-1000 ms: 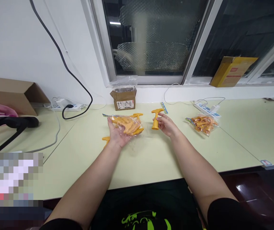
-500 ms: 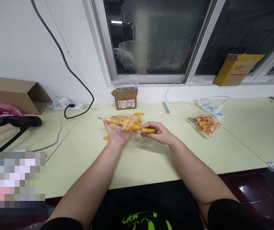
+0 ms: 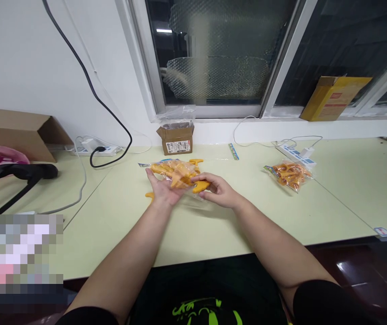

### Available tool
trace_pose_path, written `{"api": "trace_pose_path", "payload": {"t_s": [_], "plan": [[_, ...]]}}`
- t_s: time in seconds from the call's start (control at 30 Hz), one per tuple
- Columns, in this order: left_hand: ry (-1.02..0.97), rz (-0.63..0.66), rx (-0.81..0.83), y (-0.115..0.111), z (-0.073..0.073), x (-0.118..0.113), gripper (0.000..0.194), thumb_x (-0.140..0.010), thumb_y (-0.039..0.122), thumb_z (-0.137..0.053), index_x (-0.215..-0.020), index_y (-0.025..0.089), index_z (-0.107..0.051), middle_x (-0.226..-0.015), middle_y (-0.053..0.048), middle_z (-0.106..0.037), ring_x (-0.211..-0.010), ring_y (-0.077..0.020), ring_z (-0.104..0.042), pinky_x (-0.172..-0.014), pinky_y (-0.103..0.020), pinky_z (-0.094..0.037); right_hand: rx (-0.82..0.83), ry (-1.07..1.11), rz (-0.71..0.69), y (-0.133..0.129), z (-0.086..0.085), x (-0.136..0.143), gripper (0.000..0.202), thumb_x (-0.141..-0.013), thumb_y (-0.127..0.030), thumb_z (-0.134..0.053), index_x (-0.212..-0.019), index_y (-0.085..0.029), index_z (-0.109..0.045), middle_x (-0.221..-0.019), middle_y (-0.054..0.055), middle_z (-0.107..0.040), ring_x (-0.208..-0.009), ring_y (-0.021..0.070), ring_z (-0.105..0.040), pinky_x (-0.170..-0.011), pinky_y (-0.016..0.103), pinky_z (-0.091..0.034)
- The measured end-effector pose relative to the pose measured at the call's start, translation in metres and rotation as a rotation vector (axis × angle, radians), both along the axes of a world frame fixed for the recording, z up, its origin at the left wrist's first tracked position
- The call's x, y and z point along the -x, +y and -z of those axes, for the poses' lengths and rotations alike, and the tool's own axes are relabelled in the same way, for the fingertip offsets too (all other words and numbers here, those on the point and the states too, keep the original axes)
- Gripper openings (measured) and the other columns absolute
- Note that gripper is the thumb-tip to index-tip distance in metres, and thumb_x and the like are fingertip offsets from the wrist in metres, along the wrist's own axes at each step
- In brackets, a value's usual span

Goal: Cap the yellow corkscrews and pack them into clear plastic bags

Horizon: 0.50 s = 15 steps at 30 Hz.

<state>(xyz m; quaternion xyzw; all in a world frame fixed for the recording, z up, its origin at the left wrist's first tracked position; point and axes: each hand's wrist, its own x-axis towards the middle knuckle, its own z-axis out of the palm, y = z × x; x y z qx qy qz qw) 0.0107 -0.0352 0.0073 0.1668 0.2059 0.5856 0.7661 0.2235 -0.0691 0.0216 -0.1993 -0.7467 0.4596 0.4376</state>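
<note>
The left hand (image 3: 168, 192) is cradling a filled clear bag (image 3: 177, 170) on its upturned palm, the thumb pressing along the bag's left end while the other fingers are hiding beneath it. The right hand (image 3: 222, 192) is pinching a yellow-orange plastic piece (image 3: 200, 186) between thumb and fingers, holding it against the bag's right end; whether any of the piece is sitting inside the bag, I cannot tell. The bag is bulging with similar pieces above the pale table (image 3: 214, 234). Just beyond it another yellow piece (image 3: 196, 161) is showing, and one more (image 3: 149, 196) is peeking out beside the left wrist. Farther back, a flat clear bag with a blue-green strip (image 3: 234, 151) is lying on the table, and a small cardboard box (image 3: 177, 140) is standing near the wall. Well to the right, a second filled bag (image 3: 290, 176) is resting just in front of a white power strip (image 3: 297, 155). A yellow carton (image 3: 335, 98) is leaning against the window above.
</note>
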Motion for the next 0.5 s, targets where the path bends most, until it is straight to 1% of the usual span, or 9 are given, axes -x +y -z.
{"api": "trace_pose_path", "payload": {"t_s": [0.1, 0.2, 0.27, 0.33, 0.4, 0.5], "plan": [[0.004, -0.021, 0.031, -0.002, -0.002, -0.002, 0.110, -0.074, 0.100, -0.029, -0.140, 0.017, -0.058, -0.128, -0.019, -0.069, -0.118, -0.0409, -0.066, -0.097, -0.060, -0.053, -0.105, -0.054, 0.086, 0.001, 0.005, 0.006, 0.043, -0.089, -0.024, -0.066, -0.132, -0.022, -0.065, -0.130, 0.014, -0.062, -0.117, 0.0241, -0.063, -0.093, 0.037, -0.057], [0.033, -0.005, 0.055, -0.004, -0.005, -0.005, 0.107, -0.075, 0.099, -0.028, -0.135, 0.018, -0.061, -0.124, -0.018, -0.071, -0.113, -0.0410, -0.068, -0.094, -0.059, -0.055, -0.288, -0.154, 0.145, -0.001, 0.008, 0.013, 0.047, -0.084, -0.012, -0.060, -0.129, -0.022, -0.066, -0.125, 0.013, -0.065, -0.116, 0.0243, -0.063, -0.096, 0.040, -0.055], [0.063, -0.017, 0.079, -0.005, -0.006, -0.007, 0.104, -0.075, 0.099, -0.028, -0.130, 0.019, -0.063, -0.118, -0.017, -0.073, -0.112, -0.0403, -0.068, -0.095, -0.059, -0.054, -0.373, -0.205, 0.109, -0.003, 0.009, 0.016, 0.050, -0.080, -0.007, -0.056, -0.127, -0.023, -0.066, -0.122, 0.011, -0.068, -0.114, 0.0241, -0.064, -0.101, 0.042, -0.053], [0.079, -0.045, 0.069, -0.005, -0.006, -0.010, 0.099, -0.078, 0.098, -0.027, -0.125, 0.020, -0.065, -0.113, -0.015, -0.073, -0.112, -0.0393, -0.068, -0.097, -0.057, -0.054, -0.396, -0.229, 0.041, -0.006, 0.007, 0.017, 0.052, -0.079, -0.005, -0.054, -0.125, -0.023, -0.066, -0.121, 0.009, -0.070, -0.114, 0.0236, -0.065, -0.102, 0.042, -0.052], [0.074, -0.071, 0.016, -0.006, -0.007, -0.014, 0.094, -0.082, 0.095, -0.026, -0.122, 0.020, -0.067, -0.112, -0.014, -0.074, -0.114, -0.0386, -0.067, -0.098, -0.055, -0.053, -0.397, -0.227, 0.003, -0.006, 0.006, 0.018, 0.053, -0.078, -0.004, -0.051, -0.125, -0.023, -0.066, -0.122, 0.008, -0.071, -0.113, 0.0233, -0.065, -0.102, 0.041, -0.052], [0.095, -0.092, -0.035, -0.008, -0.009, -0.017, 0.093, -0.086, 0.092, -0.024, -0.122, 0.018, -0.067, -0.115, -0.014, -0.073, -0.116, -0.0377, -0.066, -0.100, -0.053, -0.053, -0.437, -0.205, 0.051, -0.003, 0.008, 0.019, 0.054, -0.082, -0.003, -0.049, -0.128, -0.026, -0.065, -0.123, 0.007, -0.071, -0.117, 0.0241, -0.064, -0.107, 0.045, -0.048]]}}
